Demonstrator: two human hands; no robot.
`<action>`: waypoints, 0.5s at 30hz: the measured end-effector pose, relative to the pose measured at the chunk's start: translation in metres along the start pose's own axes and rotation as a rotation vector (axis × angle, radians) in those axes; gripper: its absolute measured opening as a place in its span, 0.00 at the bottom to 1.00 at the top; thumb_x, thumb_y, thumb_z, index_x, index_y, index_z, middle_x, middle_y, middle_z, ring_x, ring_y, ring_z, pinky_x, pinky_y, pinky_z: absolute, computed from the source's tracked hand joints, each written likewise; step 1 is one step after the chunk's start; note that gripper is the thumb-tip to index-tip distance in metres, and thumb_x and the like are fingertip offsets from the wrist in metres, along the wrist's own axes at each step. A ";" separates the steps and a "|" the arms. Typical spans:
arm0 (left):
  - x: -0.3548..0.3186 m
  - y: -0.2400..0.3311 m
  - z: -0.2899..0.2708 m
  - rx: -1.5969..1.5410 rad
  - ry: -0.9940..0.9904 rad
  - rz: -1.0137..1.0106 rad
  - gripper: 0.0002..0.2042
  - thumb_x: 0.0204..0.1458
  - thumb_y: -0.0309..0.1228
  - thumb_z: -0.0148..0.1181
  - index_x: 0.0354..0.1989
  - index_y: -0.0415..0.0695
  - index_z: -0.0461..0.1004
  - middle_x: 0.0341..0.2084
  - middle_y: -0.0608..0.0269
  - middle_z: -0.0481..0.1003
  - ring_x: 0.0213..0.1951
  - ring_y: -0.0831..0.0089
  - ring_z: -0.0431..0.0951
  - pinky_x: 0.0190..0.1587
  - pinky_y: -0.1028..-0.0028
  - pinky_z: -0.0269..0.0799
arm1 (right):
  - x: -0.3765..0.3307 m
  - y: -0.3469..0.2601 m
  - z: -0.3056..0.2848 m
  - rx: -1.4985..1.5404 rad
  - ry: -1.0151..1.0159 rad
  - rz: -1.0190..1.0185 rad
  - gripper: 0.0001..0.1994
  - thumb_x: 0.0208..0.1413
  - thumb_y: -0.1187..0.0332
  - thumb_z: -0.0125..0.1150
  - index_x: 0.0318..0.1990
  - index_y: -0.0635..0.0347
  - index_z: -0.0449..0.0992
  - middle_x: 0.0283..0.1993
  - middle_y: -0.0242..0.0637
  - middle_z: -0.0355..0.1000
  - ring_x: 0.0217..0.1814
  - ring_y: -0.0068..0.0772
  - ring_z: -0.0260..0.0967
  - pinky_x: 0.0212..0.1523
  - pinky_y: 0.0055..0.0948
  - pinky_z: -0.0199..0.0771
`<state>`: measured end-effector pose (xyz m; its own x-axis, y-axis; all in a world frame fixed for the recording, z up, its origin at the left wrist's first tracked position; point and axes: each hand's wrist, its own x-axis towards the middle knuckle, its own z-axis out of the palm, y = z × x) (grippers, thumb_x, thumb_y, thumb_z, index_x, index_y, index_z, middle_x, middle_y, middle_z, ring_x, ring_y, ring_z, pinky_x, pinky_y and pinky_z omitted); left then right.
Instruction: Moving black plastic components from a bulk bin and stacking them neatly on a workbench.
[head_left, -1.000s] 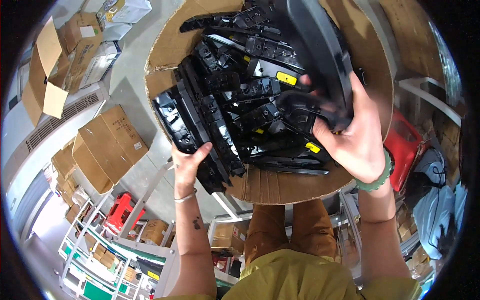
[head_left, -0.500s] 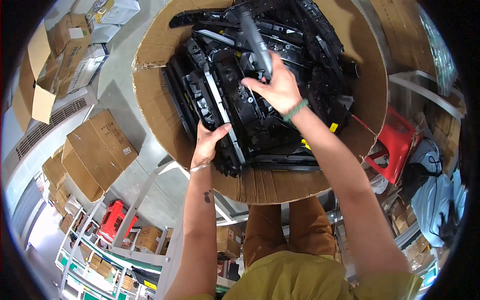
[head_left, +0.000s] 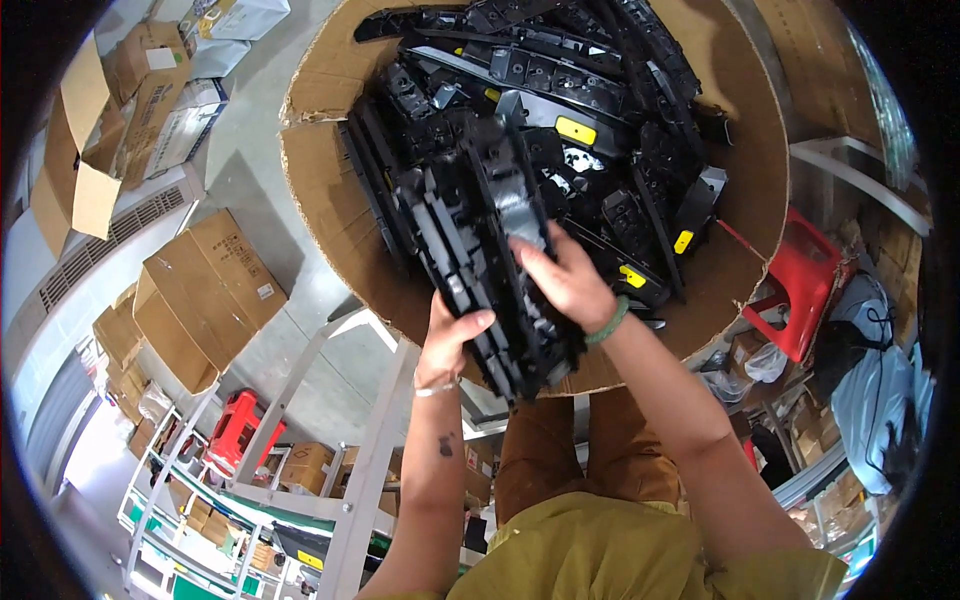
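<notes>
In the head view, your left hand (head_left: 452,338) is curled under the near end of a stack of long black plastic trim parts (head_left: 480,240), fingers wrapped around its lower edge and thumb on top. Your right hand (head_left: 565,280) lies flat over the top of the same stack near its right side, fingers spread and pressing down rather than closed around it. The stack sits tilted, its near end lifted over the front rim of the big cardboard box (head_left: 330,200) and its far end resting among the loose black parts (head_left: 620,130) heaped inside, some with small yellow tags (head_left: 575,130).

To handle it well, keep both hands on the stack: the left bears the weight from below, the right stops the top pieces sliding off. The parts look ribbed and likely to snag on their neighbours, so lift the far end clear before you draw the stack toward you, and keep it level so the layers stay together. Mind the torn cardboard edge under your left wrist, and the white metal frame (head_left: 385,400) just below the box, which leaves little room to lower your arms
</notes>
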<state>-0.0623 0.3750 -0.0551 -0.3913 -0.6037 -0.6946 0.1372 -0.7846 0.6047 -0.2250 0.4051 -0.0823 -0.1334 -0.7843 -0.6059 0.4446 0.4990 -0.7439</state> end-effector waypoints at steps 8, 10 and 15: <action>0.001 0.025 -0.038 0.302 0.451 -0.013 0.19 0.36 0.19 0.63 0.41 0.38 0.71 0.32 0.64 0.75 0.32 0.75 0.74 0.39 0.77 0.70 | 0.051 0.080 0.040 -0.370 -0.084 0.045 0.23 0.48 0.52 0.54 0.46 0.61 0.70 0.51 0.52 0.62 0.54 0.50 0.59 0.53 0.35 0.59; 0.014 0.027 -0.046 0.324 0.444 -0.020 0.19 0.36 0.22 0.65 0.40 0.36 0.70 0.32 0.62 0.75 0.31 0.73 0.75 0.37 0.75 0.71 | 0.059 0.084 0.052 -0.382 -0.036 0.105 0.24 0.47 0.52 0.55 0.45 0.64 0.69 0.50 0.52 0.63 0.54 0.51 0.59 0.53 0.36 0.59; 0.031 -0.003 -0.047 0.184 0.234 -0.090 0.27 0.37 0.25 0.66 0.49 0.41 0.63 0.41 0.61 0.70 0.42 0.71 0.71 0.46 0.71 0.67 | 0.061 0.096 0.043 -0.271 -0.031 0.282 0.30 0.43 0.56 0.60 0.49 0.68 0.59 0.42 0.51 0.68 0.46 0.45 0.67 0.47 0.33 0.65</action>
<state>-0.0323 0.3524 -0.0967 -0.1715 -0.5662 -0.8062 -0.0642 -0.8102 0.5826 -0.1521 0.3890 -0.1788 -0.0113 -0.6114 -0.7913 0.2097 0.7723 -0.5997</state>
